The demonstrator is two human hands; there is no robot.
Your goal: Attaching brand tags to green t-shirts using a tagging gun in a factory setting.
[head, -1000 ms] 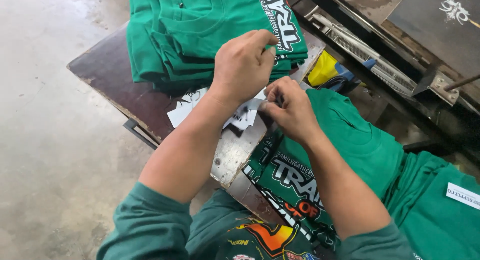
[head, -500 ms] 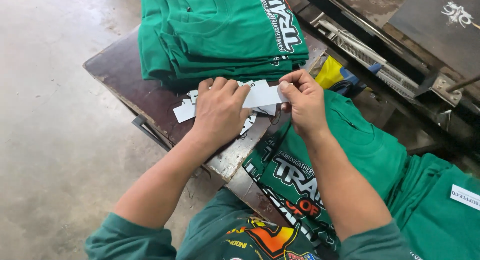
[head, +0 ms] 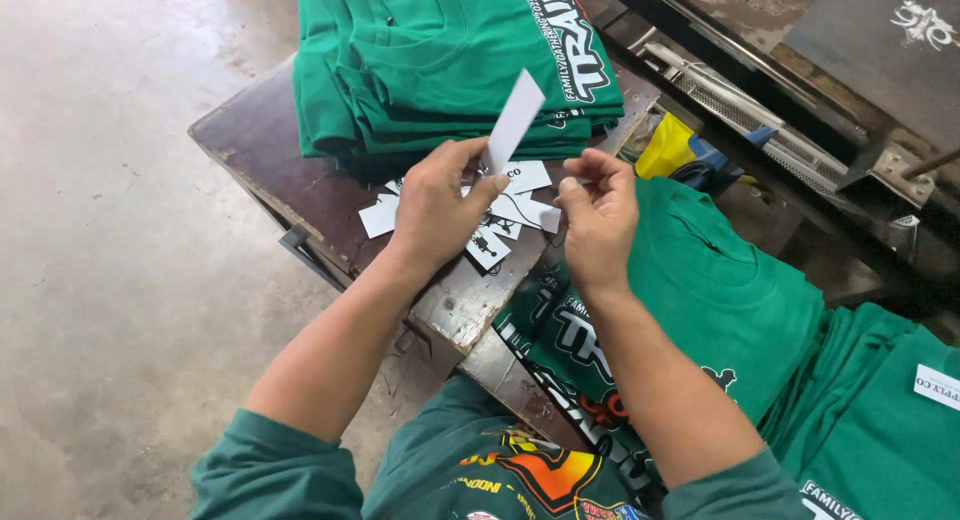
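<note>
Grey concrete floor [head: 110, 230] fills the left side of the frame, and beside it a dark, worn wooden board [head: 260, 150] carries a stack of folded green shirts [head: 430, 70] at the upper middle, white lettering showing on the top one. Just below that stack, at the centre, the left hand [head: 435, 210] has its fingers curled and pinches a white paper tag [head: 515, 120] between thumb and forefinger, the tag standing tilted up over the edge of the stack. Under that hand lies a loose scatter of more white tags [head: 505, 215] on the board (some with dark print, too small to make out). Just right of centre, the right hand [head: 598, 220] hovers near the left one, fingers half bent and thumb close to the fingertips; whether anything is held between them cannot be told. Beneath its forearm, a green shirt [head: 740, 300] lies spread out, printed side partly showing, with another pile of green shirts [head: 880, 430] at the lower right. A yellow cloth [head: 665, 145] sits behind it, and a dark metal frame [head: 800, 130] runs across the upper right.
</note>
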